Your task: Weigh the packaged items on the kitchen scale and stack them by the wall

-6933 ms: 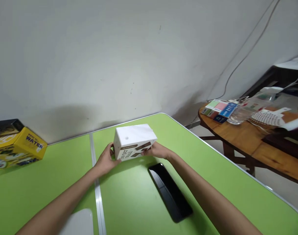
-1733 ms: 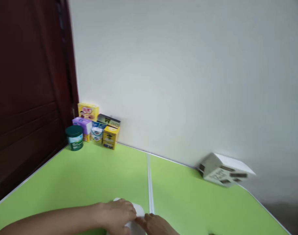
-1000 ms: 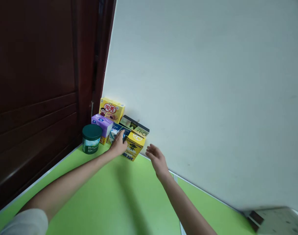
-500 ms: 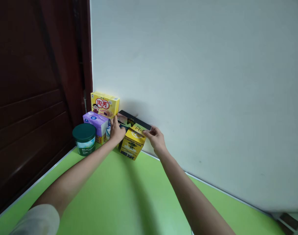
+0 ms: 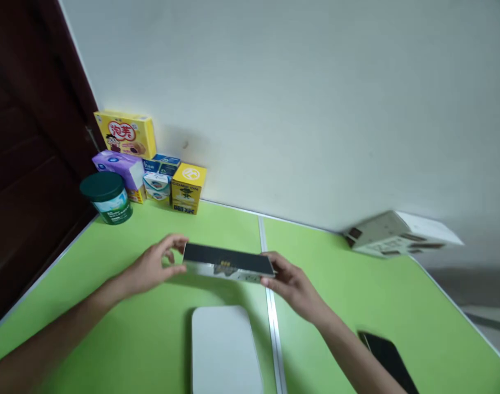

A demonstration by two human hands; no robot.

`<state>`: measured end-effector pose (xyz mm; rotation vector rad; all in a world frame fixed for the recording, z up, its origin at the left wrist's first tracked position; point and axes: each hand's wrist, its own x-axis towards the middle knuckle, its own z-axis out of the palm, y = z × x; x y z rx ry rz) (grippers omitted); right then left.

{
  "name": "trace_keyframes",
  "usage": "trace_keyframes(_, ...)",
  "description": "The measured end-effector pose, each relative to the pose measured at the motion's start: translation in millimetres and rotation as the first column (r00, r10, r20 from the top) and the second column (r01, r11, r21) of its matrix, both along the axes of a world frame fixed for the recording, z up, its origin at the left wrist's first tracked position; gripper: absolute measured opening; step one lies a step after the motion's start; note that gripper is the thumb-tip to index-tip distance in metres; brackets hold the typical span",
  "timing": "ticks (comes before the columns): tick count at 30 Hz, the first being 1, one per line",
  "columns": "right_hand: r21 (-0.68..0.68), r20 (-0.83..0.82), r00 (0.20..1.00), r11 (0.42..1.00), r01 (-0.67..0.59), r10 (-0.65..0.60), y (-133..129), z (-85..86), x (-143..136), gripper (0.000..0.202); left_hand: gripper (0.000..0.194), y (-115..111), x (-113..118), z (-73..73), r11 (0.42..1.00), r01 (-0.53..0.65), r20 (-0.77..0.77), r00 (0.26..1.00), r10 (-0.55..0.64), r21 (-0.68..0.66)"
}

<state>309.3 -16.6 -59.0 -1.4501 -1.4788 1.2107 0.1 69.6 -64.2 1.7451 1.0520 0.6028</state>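
Observation:
A long black box is held level above the green table. My right hand grips its right end between thumb and fingers. At the box's left end, my left hand has its thumb and fingers around the corner, with a gap between them; whether they touch the box is hard to tell. Behind stand a yellow COME ON box, small white boxes and dark blue boxes. Left of them, a yellow snack box stands above a purple tissue pack.
A green-lidded tub stands at the far left by the dark door. A white flat object lies on the table near me. A black phone-like object lies at right, and a white carton leans by the wall.
The black box has come away from the yellow COME ON box, toward me and over the middle of the table. Both hands moved with it. The camera view has shifted right.

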Motion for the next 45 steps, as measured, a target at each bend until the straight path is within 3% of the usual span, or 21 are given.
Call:
trace_keyframes(2, -0.045, 0.006, 0.999, 0.998, -0.043, 0.044, -41, -12.8, -5, 0.033, 0.046, -44, -9, -14.0, 0.998, 0.061, -0.133, 0.989, -0.063, -0.019)
trace_keyframes(5, -0.072, 0.04, 0.997, 0.996, -0.059, 0.062, -81, -32.3, -11, 0.032, 0.042, -95, -13, -33.4, 0.998, 0.062, -0.216, 0.975, -0.06, 0.006)
trace_keyframes(9, -0.107, 0.089, 0.995, 0.994, -0.034, 0.044, -105, -47.4, -7, 0.052, 0.058, -124, -18, -46.0, 0.999, 0.037, -0.292, 0.956, -0.031, 0.016)
trace_keyframes(12, -0.072, 0.101, 0.995, 0.997, -0.013, 0.021, -115, -43.4, -1, 0.068, 0.074, -127, -26, -47.8, 0.999, 0.002, -0.332, 0.943, 0.013, 0.045)
trace_keyframes(18, 0.048, 0.202, 0.977, 0.996, -0.079, 0.068, -117, -36.2, -6, 0.067, 0.057, -106, -23, -52.0, 0.968, 0.016, -0.293, 0.954, 0.06, 0.251)
trace_keyframes(22, 0.055, 0.252, 0.964, 0.993, -0.104, 0.087, -113, -41.7, -8, 0.052, 0.037, -101, -7, -46.4, 0.945, 0.121, -0.344, 0.939, -0.009, 0.304)
trace_keyframes(26, 0.095, 0.206, 0.977, 0.993, -0.072, 0.051, -130, -33.7, 23, 0.046, 0.038, -105, 22, -27.0, 0.883, 0.275, -0.429, 0.898, -0.095, 0.38)
trace_keyframes(29, 0.133, 0.075, 0.996, 0.99, 0.037, -0.047, -151, -23.9, 67, 0.046, 0.039, -110, 71, -4.2, 0.828, 0.346, -0.436, 0.889, -0.139, 0.441)
trace_keyframes(32, 0.191, -0.071, 0.957, 0.938, 0.289, -0.28, -168, -22.3, 120, 0.044, 0.038, -115, 150, 16.8, 0.804, 0.397, -0.419, 0.884, -0.206, 0.443)
trace_keyframes(35, 0.281, -0.157, 0.778, 0.728, 0.626, -0.609, -172, -26.9, 173, 0.036, 0.038, -114, 246, 29.6, 0.807, 0.427, -0.398, 0.878, -0.264, 0.408)
trace_keyframes(37, 0.322, -0.167, 0.65, 0.582, 0.747, -0.741, -168, -26.9, 210, 0.035, 0.036, -108, 312, 35.8, 0.781, 0.445, -0.394, 0.876, -0.278, 0.439)
trace_keyframes(38, 0.338, -0.164, 0.612, 0.538, 0.772, -0.774, -164, -24.7, 230, 0.036, 0.034, -103, 344, 39.1, 0.765, 0.441, -0.389, 0.881, -0.27, 0.469)
trace_keyframes(42, 0.394, -0.161, 0.527, 0.435, 0.809, -0.834, -130, -2.4, 313, 0.045, 0.034, -75, 462, 55.3, 0.698, 0.38, -0.341, 0.918, -0.203, 0.607)
trace_keyframes(45, 0.418, -0.155, 0.478, 0.381, 0.825, -0.864, -92, 18.1, 374, 0.048, 0.036, -50, 532, 65.1, 0.687, 0.312, -0.302, 0.943, -0.139, 0.657)
